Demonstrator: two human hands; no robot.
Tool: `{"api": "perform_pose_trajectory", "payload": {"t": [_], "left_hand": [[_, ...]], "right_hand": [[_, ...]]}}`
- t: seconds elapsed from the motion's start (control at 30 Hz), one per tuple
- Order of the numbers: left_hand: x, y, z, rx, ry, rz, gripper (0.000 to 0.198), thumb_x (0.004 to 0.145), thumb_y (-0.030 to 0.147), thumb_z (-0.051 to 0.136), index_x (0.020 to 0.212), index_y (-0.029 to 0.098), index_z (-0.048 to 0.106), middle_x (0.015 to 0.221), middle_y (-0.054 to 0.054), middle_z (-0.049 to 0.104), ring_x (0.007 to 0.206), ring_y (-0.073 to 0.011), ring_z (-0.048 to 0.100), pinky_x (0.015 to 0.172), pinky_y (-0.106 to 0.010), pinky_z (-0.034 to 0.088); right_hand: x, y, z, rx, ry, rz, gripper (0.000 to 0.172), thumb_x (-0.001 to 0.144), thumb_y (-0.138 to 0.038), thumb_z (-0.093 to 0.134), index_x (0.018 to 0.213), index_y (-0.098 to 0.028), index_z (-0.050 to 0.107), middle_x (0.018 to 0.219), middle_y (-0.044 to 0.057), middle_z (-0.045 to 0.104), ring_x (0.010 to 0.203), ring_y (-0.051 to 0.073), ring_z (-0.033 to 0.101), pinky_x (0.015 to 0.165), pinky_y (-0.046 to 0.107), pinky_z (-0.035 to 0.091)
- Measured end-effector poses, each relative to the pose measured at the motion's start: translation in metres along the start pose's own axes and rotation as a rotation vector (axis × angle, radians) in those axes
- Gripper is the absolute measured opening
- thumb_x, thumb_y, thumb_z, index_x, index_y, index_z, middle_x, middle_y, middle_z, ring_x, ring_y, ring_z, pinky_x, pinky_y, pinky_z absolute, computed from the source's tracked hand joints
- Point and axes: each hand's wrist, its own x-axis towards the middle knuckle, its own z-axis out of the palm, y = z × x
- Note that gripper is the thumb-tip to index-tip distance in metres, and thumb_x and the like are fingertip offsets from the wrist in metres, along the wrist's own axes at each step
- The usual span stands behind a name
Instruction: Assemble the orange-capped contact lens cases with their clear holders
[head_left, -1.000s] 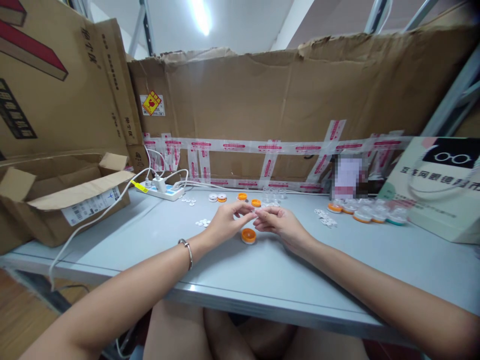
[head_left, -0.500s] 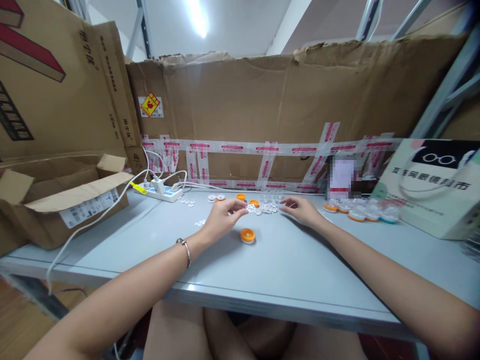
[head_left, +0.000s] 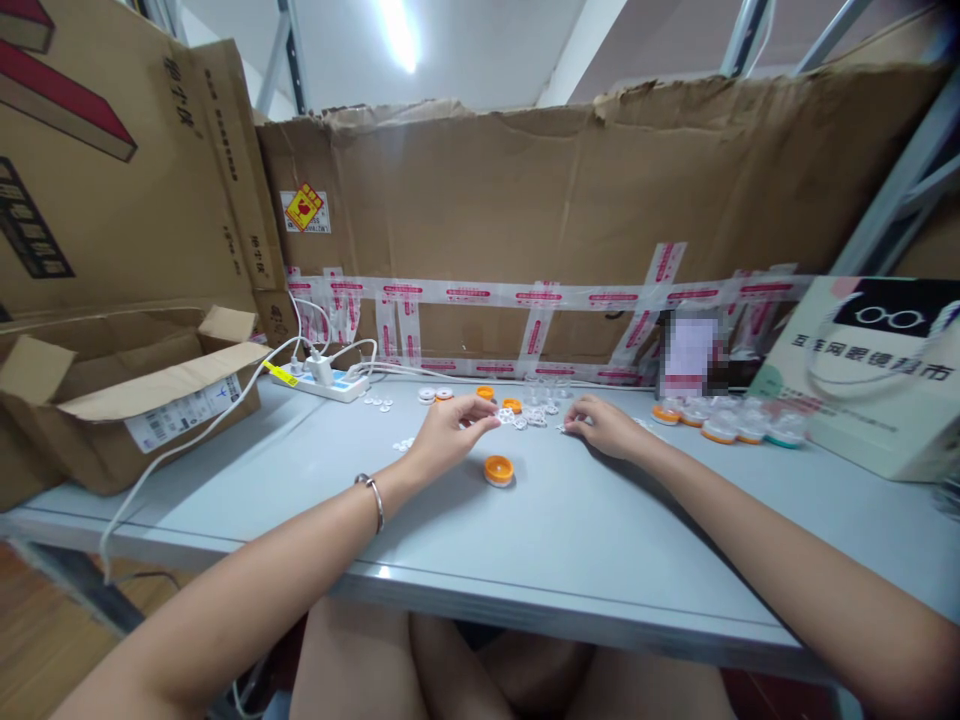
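Observation:
My left hand (head_left: 456, 430) hovers over the middle of the table, thumb and fingers pinching a small white disc with holes (head_left: 505, 415). Past its fingertips lies a loose pile of similar white discs (head_left: 534, 416). My right hand (head_left: 604, 425) is down at the tabletop right of the pile, fingers curled together around a small white piece (head_left: 561, 428) that shows only partly at the fingertips. Between the hands and nearer to me stands a round orange cup with a white base (head_left: 499, 471), its open side up.
Orange rings (head_left: 512, 405) and clear cups (head_left: 551, 386) stand behind the pile. Clear-topped round cases (head_left: 720, 425) sit at right beside a paper bag (head_left: 862, 380). A power strip (head_left: 322, 382) and an open carton (head_left: 150, 400) occupy the left. Cardboard (head_left: 480, 200) walls the back.
My right hand has come down to the tabletop and its fingers have closed around a small white piece. My left hand keeps its pinch on the disc, nearly still. The view has shifted slightly.

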Motion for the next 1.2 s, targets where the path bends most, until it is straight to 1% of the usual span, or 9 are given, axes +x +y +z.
{"api": "perform_pose_trajectory", "payload": {"t": [0.23,0.4,0.5,0.7,0.83,0.93,1.07,1.13,1.2], "left_hand": [[0.000,0.001,-0.001,0.014,-0.011,0.017,0.014,0.074,0.022,0.059,0.085,0.014,0.064,0.084,-0.006,0.069,0.075,-0.0141,0.062,0.069,-0.026,0.048],[0.000,-0.001,0.000,0.020,-0.014,0.044,0.013,0.074,0.023,0.060,0.083,0.015,0.064,0.082,-0.005,0.069,0.074,-0.0139,0.062,0.067,-0.026,0.048],[0.001,-0.003,0.000,0.025,-0.015,0.050,0.013,0.074,0.022,0.060,0.083,0.014,0.065,0.082,-0.005,0.069,0.073,-0.0136,0.062,0.067,-0.025,0.048],[0.000,-0.005,0.000,0.045,-0.029,0.057,0.014,0.074,0.022,0.060,0.083,0.013,0.065,0.084,-0.005,0.068,0.071,-0.0122,0.060,0.067,-0.023,0.047],[0.000,-0.007,0.002,0.073,-0.086,0.031,0.012,0.074,0.020,0.060,0.081,0.013,0.065,0.084,-0.005,0.068,0.069,-0.0114,0.060,0.067,-0.023,0.048],[0.000,-0.009,0.004,0.046,-0.135,-0.011,0.010,0.072,0.018,0.061,0.080,0.013,0.065,0.083,-0.005,0.068,0.069,-0.0118,0.061,0.067,-0.024,0.049],[0.001,-0.016,0.007,-0.033,-0.166,-0.093,0.014,0.071,0.016,0.062,0.083,0.012,0.065,0.083,-0.007,0.069,0.072,-0.0138,0.064,0.068,-0.025,0.051],[0.001,-0.019,0.009,-0.058,-0.171,-0.120,0.015,0.070,0.016,0.063,0.084,0.011,0.065,0.082,-0.008,0.069,0.074,-0.0150,0.064,0.068,-0.026,0.052],[0.002,-0.021,0.010,-0.079,-0.172,-0.139,0.016,0.070,0.016,0.063,0.084,0.010,0.065,0.082,-0.008,0.069,0.075,-0.0159,0.065,0.069,-0.026,0.052]], "right_hand": [[-0.010,-0.018,-0.008,0.071,-0.114,-0.077,0.011,0.073,-0.021,0.048,0.065,-0.019,0.056,0.069,0.003,0.060,0.067,0.017,0.052,0.062,0.026,0.037],[-0.011,-0.025,-0.006,0.172,-0.120,-0.069,0.008,0.072,-0.021,0.049,0.066,-0.019,0.054,0.071,0.003,0.059,0.070,0.018,0.051,0.067,0.028,0.037],[-0.009,-0.026,-0.004,0.256,-0.098,-0.016,0.007,0.072,-0.022,0.051,0.067,-0.019,0.054,0.072,0.004,0.059,0.072,0.018,0.051,0.069,0.030,0.038],[-0.010,-0.037,0.003,0.514,-0.148,0.120,0.019,0.077,-0.034,0.050,0.068,-0.018,0.047,0.064,0.004,0.061,0.059,0.013,0.057,0.058,0.026,0.043],[-0.016,-0.054,0.000,0.815,-0.210,0.214,0.027,0.068,-0.040,0.063,0.067,-0.017,0.050,0.064,0.002,0.061,0.052,0.008,0.052,0.052,0.021,0.041],[-0.020,-0.065,-0.002,1.008,-0.275,0.296,0.025,0.061,-0.034,0.072,0.068,-0.016,0.056,0.059,-0.001,0.059,0.048,0.005,0.048,0.048,0.018,0.039],[-0.022,-0.070,0.000,1.138,-0.333,0.444,0.016,0.061,-0.020,0.073,0.072,-0.016,0.062,0.054,-0.004,0.055,0.045,0.004,0.048,0.046,0.016,0.040],[-0.021,-0.070,0.002,1.186,-0.335,0.490,0.014,0.061,-0.016,0.072,0.073,-0.016,0.065,0.053,-0.003,0.055,0.045,0.004,0.048,0.048,0.017,0.042],[-0.021,-0.071,0.002,1.239,-0.304,0.477,0.013,0.061,-0.016,0.072,0.072,-0.016,0.067,0.057,-0.002,0.058,0.049,0.005,0.051,0.053,0.018,0.045]]}}
